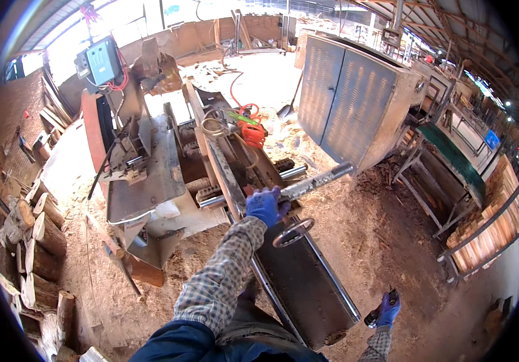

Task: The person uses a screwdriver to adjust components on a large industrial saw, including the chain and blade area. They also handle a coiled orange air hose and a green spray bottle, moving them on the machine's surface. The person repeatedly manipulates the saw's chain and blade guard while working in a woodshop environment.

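Observation:
My left hand (264,206), in a blue-purple glove, is at the near end of a worn grey metal bar (320,181) that lies across the sawmill-like machine. Its fingers appear curled onto that end, though the grip is partly hidden. Just below the bar sits a round metal handwheel (294,233). Down at the lower right, my right hand (387,312), gloved alike, is closed around a dark handheld tool (371,318) whose kind I cannot make out. Between my hands stretches the machine's dark flat bed (308,288), edged with shiny rails.
A coiled orange air hose (253,134) lies on the machine's long beam. Beyond stands a large grey metal cabinet (347,96). Cut logs (45,235) are piled at left, near a blue control box (103,62). A green-topped table (452,158) and stacked boards (488,223) stand right. Sawdust covers the ground.

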Demonstrator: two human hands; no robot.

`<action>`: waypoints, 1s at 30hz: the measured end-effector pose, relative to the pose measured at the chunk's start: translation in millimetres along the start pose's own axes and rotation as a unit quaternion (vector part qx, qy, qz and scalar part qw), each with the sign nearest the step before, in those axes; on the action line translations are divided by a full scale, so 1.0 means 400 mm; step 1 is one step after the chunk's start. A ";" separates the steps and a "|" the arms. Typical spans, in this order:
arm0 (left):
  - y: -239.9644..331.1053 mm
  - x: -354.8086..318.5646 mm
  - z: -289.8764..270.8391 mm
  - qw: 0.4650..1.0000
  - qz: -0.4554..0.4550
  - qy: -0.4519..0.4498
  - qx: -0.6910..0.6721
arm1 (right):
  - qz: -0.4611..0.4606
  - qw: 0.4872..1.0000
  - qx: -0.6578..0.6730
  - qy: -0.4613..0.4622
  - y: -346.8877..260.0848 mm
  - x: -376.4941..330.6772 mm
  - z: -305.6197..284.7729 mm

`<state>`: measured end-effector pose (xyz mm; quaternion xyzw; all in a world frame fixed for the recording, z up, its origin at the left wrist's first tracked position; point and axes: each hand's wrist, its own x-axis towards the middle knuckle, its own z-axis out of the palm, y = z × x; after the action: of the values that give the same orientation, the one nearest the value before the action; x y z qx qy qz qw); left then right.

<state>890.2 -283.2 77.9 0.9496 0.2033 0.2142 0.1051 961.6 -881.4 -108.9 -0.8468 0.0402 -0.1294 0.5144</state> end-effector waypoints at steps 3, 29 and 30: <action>-0.054 0.067 0.016 1.000 -0.001 0.000 -0.007 | 0.016 1.000 -0.009 0.005 -0.006 -0.021 -0.002; -0.573 0.650 0.110 0.985 -0.106 -0.061 0.124 | 0.036 0.964 0.043 -0.258 -0.380 -0.182 0.597; -0.616 0.675 0.120 0.986 -0.097 -0.053 0.127 | 0.035 0.962 0.044 -0.268 -0.394 -0.176 0.634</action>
<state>1050.5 48.2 63.1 0.9411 0.3141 0.1243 0.0148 949.6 -575.1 -93.2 -0.8250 -0.0749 0.1185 0.5474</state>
